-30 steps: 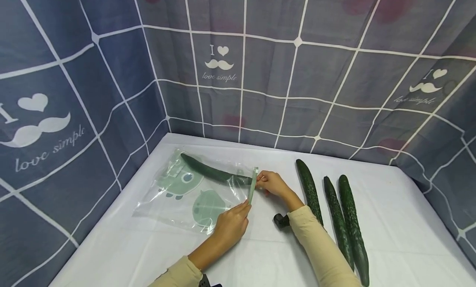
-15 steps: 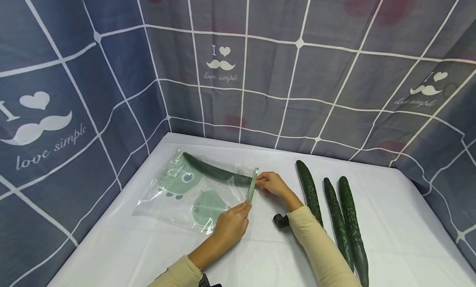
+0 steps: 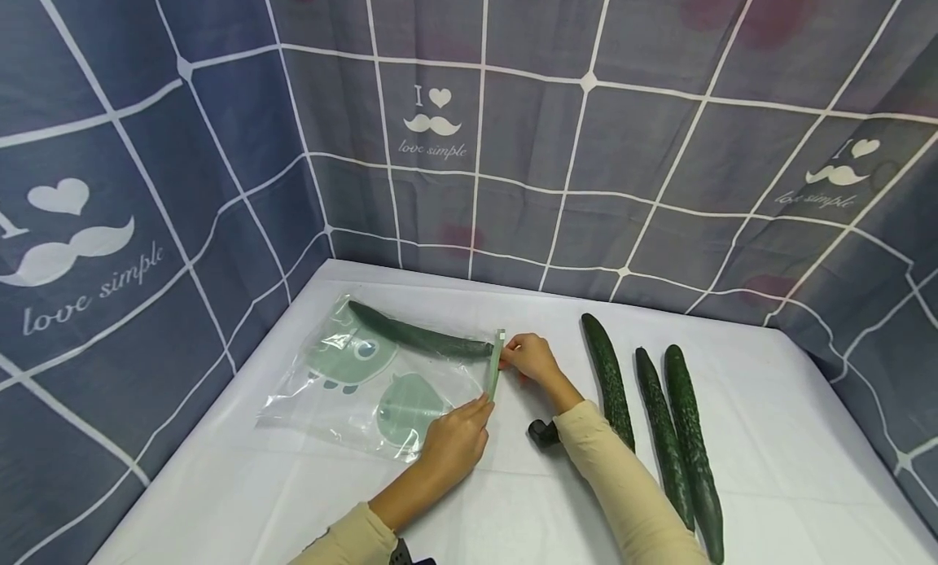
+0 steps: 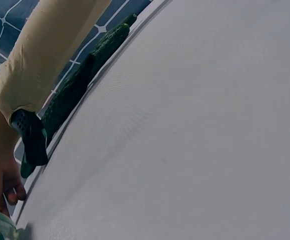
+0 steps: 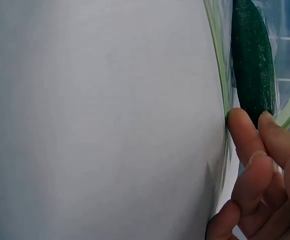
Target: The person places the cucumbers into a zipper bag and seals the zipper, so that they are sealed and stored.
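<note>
- As I follow this from my station, nearest me is the left hand (image 3: 453,441), its grip closed, as I read it, on the mouth of the clear plastic bag (image 3: 414,406) at the lower end of the green seal strip (image 3: 495,370); the left wrist view does not show that hold.
- Off to the right on the desk (image 3: 799,435), I see a close-set pair of cucumbers (image 3: 694,443) and, just left of them, a single loose cucumber (image 3: 610,378) passing behind the right sleeve (image 3: 623,492).
- At the mouth, the right hand (image 3: 533,358) has thumb and forefinger together on the end of the bagged cucumber (image 3: 421,337); my right wrist view shows that pinch.
- That cucumber lies almost wholly inside the bag, along its far side, its pinched end just by the strip.
- I judge the step to be feeding the last of it in. Next calls for a small push past the strip, then releasing the pinch while the left keeps the mouth steady; the plastic could snag on the end.
- Against half a second ago, the cucumber sits slightly deeper and the right hand has followed; the left has hardly moved, allowing for a slight shift of the head view.
- Beyond the desk hangs the grid-patterned curtain (image 3: 528,142).
</note>
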Motion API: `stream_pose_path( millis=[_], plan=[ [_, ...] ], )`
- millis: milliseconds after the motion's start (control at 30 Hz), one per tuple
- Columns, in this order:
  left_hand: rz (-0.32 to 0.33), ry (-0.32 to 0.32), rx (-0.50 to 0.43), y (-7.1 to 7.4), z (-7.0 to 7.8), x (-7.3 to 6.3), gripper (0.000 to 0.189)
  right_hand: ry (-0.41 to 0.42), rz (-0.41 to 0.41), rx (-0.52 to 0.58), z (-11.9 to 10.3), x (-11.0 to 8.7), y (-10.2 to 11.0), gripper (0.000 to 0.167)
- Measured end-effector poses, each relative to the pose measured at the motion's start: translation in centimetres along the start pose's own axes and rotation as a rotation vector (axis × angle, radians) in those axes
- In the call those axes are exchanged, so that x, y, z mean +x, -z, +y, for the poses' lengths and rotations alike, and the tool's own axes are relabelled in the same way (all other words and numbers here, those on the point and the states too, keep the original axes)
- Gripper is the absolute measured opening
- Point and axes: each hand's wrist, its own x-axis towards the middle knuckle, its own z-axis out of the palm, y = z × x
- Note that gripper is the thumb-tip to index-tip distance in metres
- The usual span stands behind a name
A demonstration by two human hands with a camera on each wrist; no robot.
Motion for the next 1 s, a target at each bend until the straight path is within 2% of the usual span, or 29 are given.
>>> stream_pose_path(
  millis=[233, 567, 700, 1000],
  plan=[
    [0.011, 0.022, 0.001, 0.3, 0.1, 0.2, 0.03, -0.072, -0.045, -0.131, -0.4, -0.2, -0.2, 0.022],
    [-0.071, 0.062, -0.102, 0.9, 0.4, 0.3, 0.037, -0.073, -0.071, -0.082, -0.3, -1.5, 1.1, 0.036],
    [-0.112, 0.091, -0.147, 1.2, 0.6, 0.5, 0.044, -0.056, -0.055, -0.108, 0.0, -3.7, 3.1, 0.042],
    [-0.209, 0.146, -0.243, 2.1, 1.0, 0.9, 0.05, -0.061, 0.049, -0.164, 1.5, -10.5, 8.5, 0.056]
  ],
)
